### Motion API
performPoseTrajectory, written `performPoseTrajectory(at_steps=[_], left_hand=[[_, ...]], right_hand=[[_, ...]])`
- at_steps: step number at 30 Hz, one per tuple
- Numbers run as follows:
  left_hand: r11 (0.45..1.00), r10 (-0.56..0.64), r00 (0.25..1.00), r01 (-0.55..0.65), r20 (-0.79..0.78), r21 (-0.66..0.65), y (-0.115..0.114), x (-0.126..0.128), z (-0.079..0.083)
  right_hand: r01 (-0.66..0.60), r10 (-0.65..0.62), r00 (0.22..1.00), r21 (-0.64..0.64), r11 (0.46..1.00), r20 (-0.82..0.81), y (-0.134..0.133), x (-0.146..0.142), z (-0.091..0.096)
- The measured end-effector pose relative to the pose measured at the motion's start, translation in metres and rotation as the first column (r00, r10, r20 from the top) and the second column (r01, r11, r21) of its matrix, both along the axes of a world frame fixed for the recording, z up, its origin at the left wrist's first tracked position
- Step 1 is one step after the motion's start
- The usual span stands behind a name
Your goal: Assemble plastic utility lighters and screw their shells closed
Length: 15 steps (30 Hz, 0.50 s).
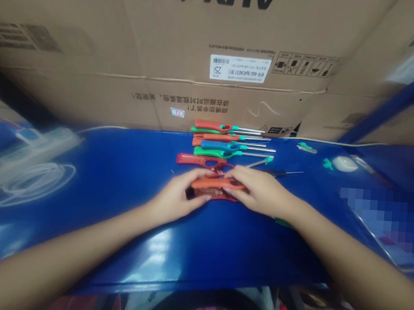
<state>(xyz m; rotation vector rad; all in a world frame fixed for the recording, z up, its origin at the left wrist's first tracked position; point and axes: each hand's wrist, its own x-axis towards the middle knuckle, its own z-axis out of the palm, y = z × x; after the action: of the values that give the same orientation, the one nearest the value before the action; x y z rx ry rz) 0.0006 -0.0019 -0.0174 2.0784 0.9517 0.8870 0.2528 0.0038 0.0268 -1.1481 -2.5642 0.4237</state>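
An orange-red lighter casing lies between my hands on the blue table, its inner parts showing along the near side. My left hand is closed round its left end, thumb in front and fingers behind. My right hand pinches the right end of the same casing. Just behind it lies a red half-shell with an oval opening. Further back, several long-nosed lighters lie in a row, among them a green one, a blue one and an orange one. Part of a screwdriver shows behind my right hand.
A large cardboard box stands along the table's back edge. On the left are a power strip and a coiled white cable. Small teal pieces and a white rounded object lie on the right.
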Motion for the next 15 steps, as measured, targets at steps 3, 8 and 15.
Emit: performPoseTrajectory(at_steps=[3, 8, 15], left_hand=[[0.999, -0.007, 1.0, 0.008, -0.026, 0.042, -0.0004, -0.0001, 0.0027], [0.999, -0.001, 1.0, 0.001, -0.017, 0.05, 0.0005, 0.0006, 0.0041], [0.998, 0.048, 0.999, -0.048, 0.01, 0.033, -0.0004, 0.0005, 0.004]], right_hand=[[0.009, -0.012, 0.998, 0.046, 0.999, 0.068, 0.0002, 0.0008, -0.0024], [0.06, -0.065, 0.991, 0.044, 0.997, 0.118, -0.0001, -0.0013, -0.003], [0.049, -0.049, 0.995, 0.007, 0.999, 0.085, -0.003, -0.0009, 0.0033]])
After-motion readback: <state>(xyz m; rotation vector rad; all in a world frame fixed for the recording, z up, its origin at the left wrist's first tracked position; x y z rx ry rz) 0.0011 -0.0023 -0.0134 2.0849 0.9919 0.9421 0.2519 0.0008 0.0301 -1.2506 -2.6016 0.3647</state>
